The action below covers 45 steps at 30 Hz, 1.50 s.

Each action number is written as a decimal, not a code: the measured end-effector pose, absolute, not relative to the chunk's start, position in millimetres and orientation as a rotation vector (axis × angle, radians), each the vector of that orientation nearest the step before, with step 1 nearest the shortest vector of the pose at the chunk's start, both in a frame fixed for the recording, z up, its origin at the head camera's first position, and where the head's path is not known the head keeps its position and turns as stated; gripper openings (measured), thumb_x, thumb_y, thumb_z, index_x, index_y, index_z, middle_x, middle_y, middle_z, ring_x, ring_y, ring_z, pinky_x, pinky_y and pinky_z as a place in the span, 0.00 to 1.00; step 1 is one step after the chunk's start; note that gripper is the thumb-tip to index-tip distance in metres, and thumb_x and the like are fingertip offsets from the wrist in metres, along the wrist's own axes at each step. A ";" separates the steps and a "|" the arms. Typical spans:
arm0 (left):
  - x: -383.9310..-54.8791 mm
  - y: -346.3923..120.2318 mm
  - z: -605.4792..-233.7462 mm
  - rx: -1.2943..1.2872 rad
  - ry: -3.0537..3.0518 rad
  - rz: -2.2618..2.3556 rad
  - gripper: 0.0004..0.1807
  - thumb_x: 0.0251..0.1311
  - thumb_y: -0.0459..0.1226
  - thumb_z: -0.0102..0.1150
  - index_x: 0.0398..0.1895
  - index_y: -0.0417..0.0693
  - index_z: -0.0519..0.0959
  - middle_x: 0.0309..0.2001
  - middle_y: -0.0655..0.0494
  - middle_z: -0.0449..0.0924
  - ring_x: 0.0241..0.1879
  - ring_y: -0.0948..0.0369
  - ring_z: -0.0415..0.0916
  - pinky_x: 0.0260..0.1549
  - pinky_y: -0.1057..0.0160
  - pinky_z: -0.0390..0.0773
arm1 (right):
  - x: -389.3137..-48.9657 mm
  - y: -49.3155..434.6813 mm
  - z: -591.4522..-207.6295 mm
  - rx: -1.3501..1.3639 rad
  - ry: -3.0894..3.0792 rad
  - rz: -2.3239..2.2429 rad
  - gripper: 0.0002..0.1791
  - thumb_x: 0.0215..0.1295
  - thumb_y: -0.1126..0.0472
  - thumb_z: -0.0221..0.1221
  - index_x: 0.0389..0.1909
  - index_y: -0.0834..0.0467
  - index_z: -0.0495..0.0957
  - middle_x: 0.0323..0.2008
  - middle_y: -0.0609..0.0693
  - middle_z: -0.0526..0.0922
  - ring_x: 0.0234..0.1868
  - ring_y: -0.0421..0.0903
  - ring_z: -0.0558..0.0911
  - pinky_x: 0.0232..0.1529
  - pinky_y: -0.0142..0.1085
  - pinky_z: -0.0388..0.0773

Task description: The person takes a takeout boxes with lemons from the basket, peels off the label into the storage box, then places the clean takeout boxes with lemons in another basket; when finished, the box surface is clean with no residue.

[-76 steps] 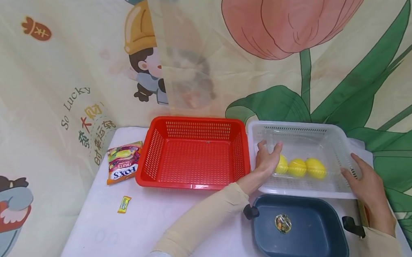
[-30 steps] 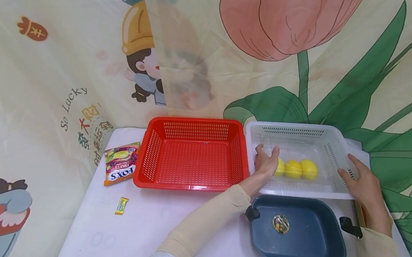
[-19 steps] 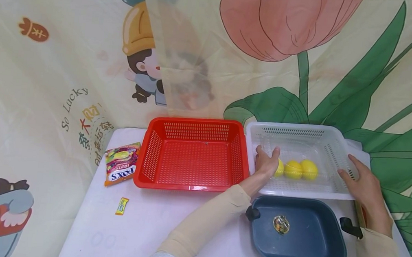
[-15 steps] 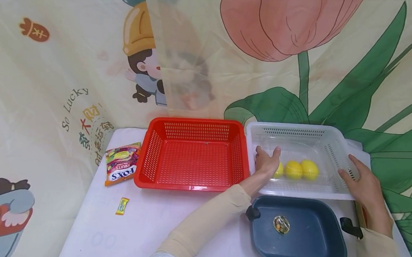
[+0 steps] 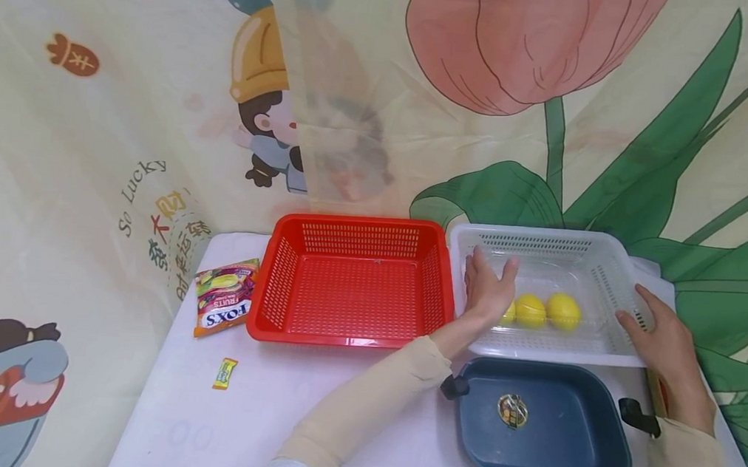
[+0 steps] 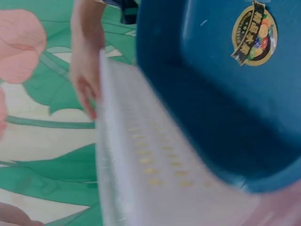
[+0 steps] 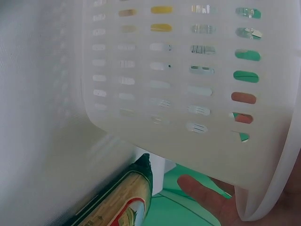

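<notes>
My left hand (image 5: 490,292) is over the left end of the white basket (image 5: 547,350), its fingers straight and its thumb apart. Beside it, a clear plastic container (image 5: 564,272) lies in the basket with a few yellow lemon-like balls (image 5: 564,312); my hand partly hides the leftmost one. Whether my fingers touch the container, I cannot tell. My right hand (image 5: 667,348) grips the basket's right rim, the thumb on the inner side. In the right wrist view, one of its fingers (image 7: 200,190) shows outside the slotted wall (image 7: 178,75).
A red basket (image 5: 348,339) adjoins on the left, with a FOX'S candy bag (image 5: 224,298) and a small yellow wrapped candy (image 5: 224,374) farther left. In front stands a blue basin (image 5: 564,428) with a round sticker. A printed package (image 7: 117,202) lies by the right end.
My left hand has straightened its fingers and risen slightly, away from the container's left side. The yellow balls have shifted a little inside it. My right hand stays at the rim.
</notes>
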<state>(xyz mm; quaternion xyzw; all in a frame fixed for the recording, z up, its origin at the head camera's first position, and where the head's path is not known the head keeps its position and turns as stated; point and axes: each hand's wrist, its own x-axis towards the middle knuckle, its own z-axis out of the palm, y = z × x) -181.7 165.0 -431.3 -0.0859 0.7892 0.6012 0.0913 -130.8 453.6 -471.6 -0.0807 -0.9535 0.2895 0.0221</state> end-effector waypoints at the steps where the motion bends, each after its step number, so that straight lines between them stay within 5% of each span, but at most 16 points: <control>1: -181.1 161.6 -427.3 -0.217 2.350 1.800 0.44 0.73 0.59 0.47 0.82 0.49 0.46 0.82 0.47 0.46 0.81 0.52 0.46 0.79 0.52 0.52 | -131.0 453.8 -471.6 -0.248 -2.955 0.899 0.41 0.78 0.48 0.50 0.81 0.61 0.43 0.76 0.76 0.48 0.69 0.82 0.57 0.59 0.79 0.58; 9: -168.0 117.9 -400.4 0.158 2.376 1.887 0.43 0.72 0.64 0.44 0.83 0.61 0.43 0.81 0.59 0.50 0.79 0.55 0.54 0.75 0.45 0.61 | -133.0 454.8 -472.0 -0.237 -2.961 0.883 0.41 0.79 0.48 0.49 0.81 0.61 0.43 0.75 0.77 0.49 0.69 0.82 0.56 0.60 0.79 0.57; 15: -152.3 56.0 -401.2 0.332 2.511 1.831 0.41 0.73 0.58 0.50 0.83 0.62 0.46 0.81 0.63 0.51 0.79 0.58 0.53 0.75 0.48 0.62 | -135.2 453.7 -473.5 -0.228 -2.962 0.891 0.41 0.79 0.48 0.49 0.81 0.62 0.43 0.75 0.77 0.49 0.69 0.82 0.56 0.60 0.79 0.57; 28: -125.0 -69.7 -423.1 0.150 3.019 1.370 0.44 0.71 0.60 0.51 0.82 0.59 0.47 0.82 0.52 0.44 0.80 0.50 0.44 0.75 0.34 0.50 | -135.4 464.2 -471.9 -0.197 -2.936 0.839 0.40 0.79 0.49 0.48 0.79 0.66 0.46 0.75 0.78 0.50 0.71 0.81 0.54 0.64 0.78 0.53; 34: -123.4 -89.0 -435.5 0.108 3.127 1.172 0.45 0.69 0.59 0.53 0.82 0.53 0.49 0.82 0.50 0.43 0.80 0.48 0.41 0.77 0.34 0.39 | -132.9 459.5 -469.8 -0.147 -2.857 0.787 0.38 0.79 0.49 0.49 0.77 0.68 0.52 0.75 0.78 0.49 0.73 0.81 0.51 0.68 0.77 0.47; 45: -124.0 -96.5 -445.5 0.081 3.189 1.012 0.45 0.69 0.59 0.53 0.82 0.51 0.51 0.81 0.45 0.44 0.80 0.41 0.40 0.73 0.27 0.39 | -140.7 409.8 -444.9 -0.052 -2.772 0.785 0.37 0.77 0.48 0.53 0.77 0.64 0.56 0.78 0.73 0.49 0.75 0.78 0.50 0.68 0.78 0.45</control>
